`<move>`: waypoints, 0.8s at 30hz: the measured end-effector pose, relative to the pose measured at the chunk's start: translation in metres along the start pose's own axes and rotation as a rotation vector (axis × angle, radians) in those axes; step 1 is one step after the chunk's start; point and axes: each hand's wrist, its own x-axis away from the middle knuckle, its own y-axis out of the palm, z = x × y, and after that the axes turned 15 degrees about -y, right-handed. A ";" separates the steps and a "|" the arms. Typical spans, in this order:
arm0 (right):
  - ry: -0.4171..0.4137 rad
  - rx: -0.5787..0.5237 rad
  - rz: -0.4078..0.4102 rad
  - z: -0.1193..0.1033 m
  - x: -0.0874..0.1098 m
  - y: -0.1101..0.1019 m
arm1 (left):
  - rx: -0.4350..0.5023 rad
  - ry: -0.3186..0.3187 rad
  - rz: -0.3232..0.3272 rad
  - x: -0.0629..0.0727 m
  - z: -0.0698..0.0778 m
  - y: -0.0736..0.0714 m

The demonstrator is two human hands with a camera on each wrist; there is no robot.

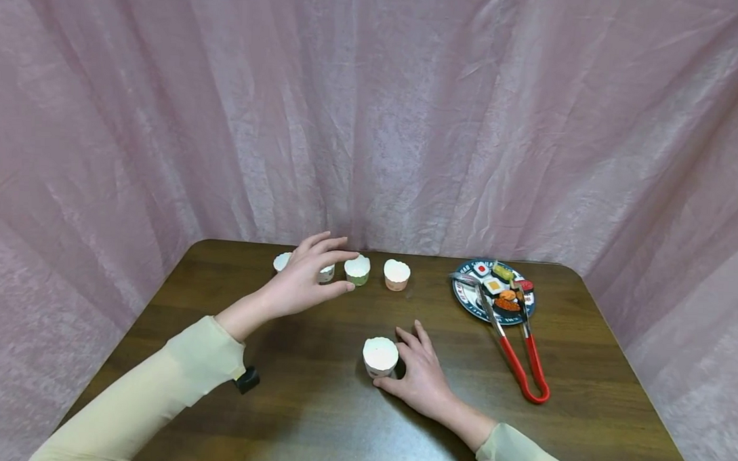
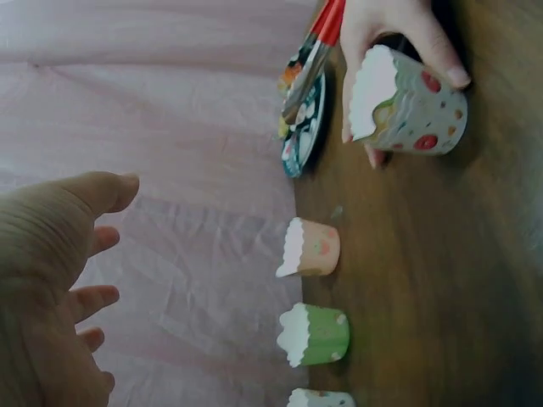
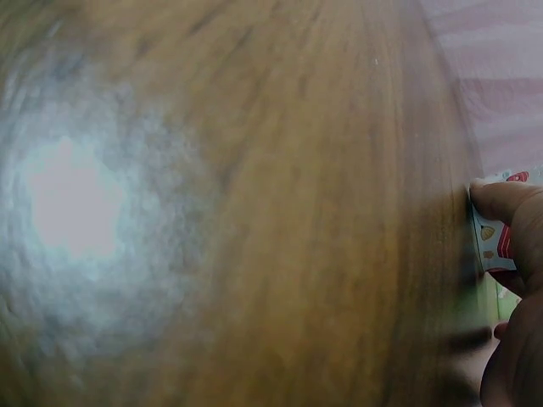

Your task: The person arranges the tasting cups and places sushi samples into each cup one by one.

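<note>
Right hand (image 1: pixel 421 375): fingers pinch the upright cup (image 1: pixel 379 357) between them, presumably for stability. Left hand (image 1: pixel 303 277): fingers spread.

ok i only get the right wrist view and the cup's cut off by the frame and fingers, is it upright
Observer: Yes, in the head view the cup is upright, with the right hand gripping its side.
Operator: and the other hand, is it holding anything
Observer: No, the left wrist view shows the left hand empty, its fingers spread.
Operator: anything over on the person's right
Observer: The head view shows a plate of sushi-like pieces there, with red-handled tongs lying partly across it.
</note>
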 end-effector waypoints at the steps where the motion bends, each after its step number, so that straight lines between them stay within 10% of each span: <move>1: 0.002 -0.001 -0.002 0.000 0.000 0.000 | 0.006 -0.003 -0.005 0.003 0.000 0.001; 24: 0.003 0.001 -0.003 -0.001 0.000 0.001 | 0.142 -0.037 -0.228 0.044 -0.025 0.082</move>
